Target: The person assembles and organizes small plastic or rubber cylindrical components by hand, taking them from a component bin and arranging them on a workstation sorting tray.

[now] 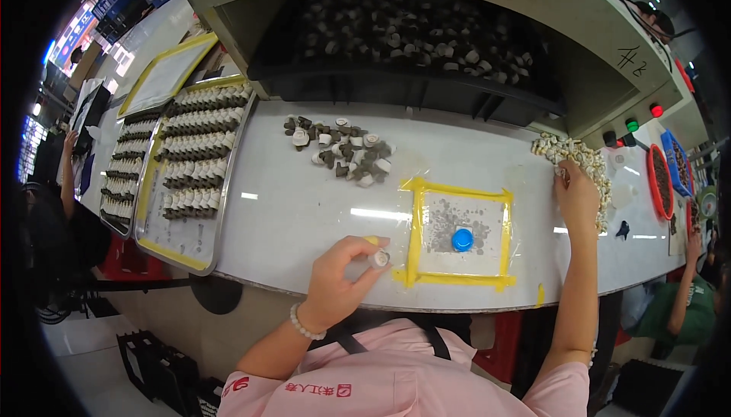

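Observation:
My left hand (335, 276) is closed around a small white round part (379, 258), held between thumb and fingers over the table's near side. At the right, my right hand (579, 192) reaches into a pile of small cream-coloured pieces (590, 159). Its fingertips are pinched together, and whatever is between them is too small to make out. Between my hands a blue round cap (462, 239) sits on a smudged white sheet (489, 257) edged with yellow tape (416, 234). Beyond the left hand lies a loose heap of white-and-dark small parts (350, 150).
On the left, a metal tray (217, 242) holds rows of white-and-dark parts, beside another tray (118, 223). A black bin (403, 89) full of parts stands under a grey housing (594, 44). Red (661, 181) and blue baskets (678, 162) stand right. Other people are nearby.

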A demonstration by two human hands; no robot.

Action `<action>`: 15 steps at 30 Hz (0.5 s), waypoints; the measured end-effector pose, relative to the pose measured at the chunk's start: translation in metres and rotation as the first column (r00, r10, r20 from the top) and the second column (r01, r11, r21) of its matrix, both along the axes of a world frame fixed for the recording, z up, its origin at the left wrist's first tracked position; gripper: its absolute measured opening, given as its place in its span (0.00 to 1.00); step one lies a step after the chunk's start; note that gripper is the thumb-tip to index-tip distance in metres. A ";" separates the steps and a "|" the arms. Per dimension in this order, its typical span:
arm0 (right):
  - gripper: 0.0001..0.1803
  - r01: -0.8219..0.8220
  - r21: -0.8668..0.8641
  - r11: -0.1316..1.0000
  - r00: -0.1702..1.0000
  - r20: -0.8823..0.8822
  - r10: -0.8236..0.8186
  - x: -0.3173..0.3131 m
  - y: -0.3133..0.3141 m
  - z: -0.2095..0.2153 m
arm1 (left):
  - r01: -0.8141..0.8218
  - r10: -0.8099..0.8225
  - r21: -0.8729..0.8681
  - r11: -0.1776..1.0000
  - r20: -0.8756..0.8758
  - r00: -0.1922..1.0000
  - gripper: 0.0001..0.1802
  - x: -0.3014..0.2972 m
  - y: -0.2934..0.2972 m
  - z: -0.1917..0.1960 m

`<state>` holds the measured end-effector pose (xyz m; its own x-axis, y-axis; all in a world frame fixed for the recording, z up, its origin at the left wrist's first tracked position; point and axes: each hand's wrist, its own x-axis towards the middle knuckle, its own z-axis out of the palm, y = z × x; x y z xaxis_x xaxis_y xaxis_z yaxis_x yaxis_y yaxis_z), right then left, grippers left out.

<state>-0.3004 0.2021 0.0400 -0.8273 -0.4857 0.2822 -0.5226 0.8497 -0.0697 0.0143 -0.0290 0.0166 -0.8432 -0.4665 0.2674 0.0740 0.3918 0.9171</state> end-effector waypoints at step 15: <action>0.14 -0.368 -0.504 0.781 0.700 0.403 0.589 0.118 -0.031 0.018 | 0.136 -0.139 0.377 0.916 -0.018 0.990 0.18 -0.009 0.017 -0.003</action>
